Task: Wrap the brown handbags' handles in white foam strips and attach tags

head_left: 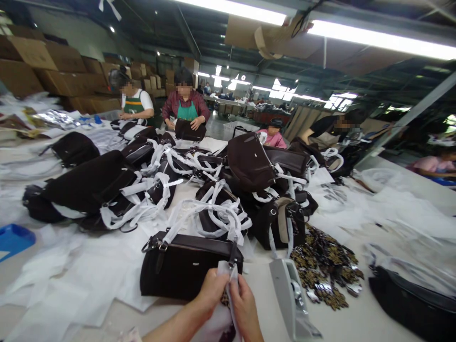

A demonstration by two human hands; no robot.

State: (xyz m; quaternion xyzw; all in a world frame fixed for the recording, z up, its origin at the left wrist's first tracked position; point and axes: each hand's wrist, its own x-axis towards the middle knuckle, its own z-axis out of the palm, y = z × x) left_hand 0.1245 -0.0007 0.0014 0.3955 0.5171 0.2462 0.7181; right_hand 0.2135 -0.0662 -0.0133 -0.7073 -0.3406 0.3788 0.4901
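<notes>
Beside the right hand, a bin holds silvery pieces.

handbag: matt cloth | wrapping strip: thin, papery | buckle: shiny metal | tray: smooth plastic

A pale bench carries everything here. At its near side lies 1 dark bag with a white-wrapped handle, and left of it thin white sheets overlap across the surface, with a blue tray at the far left. To the bag's right sit a grey holder, a pile of patterned pieces and 1 black bag. Behind spreads a heap of dark bags.
</notes>
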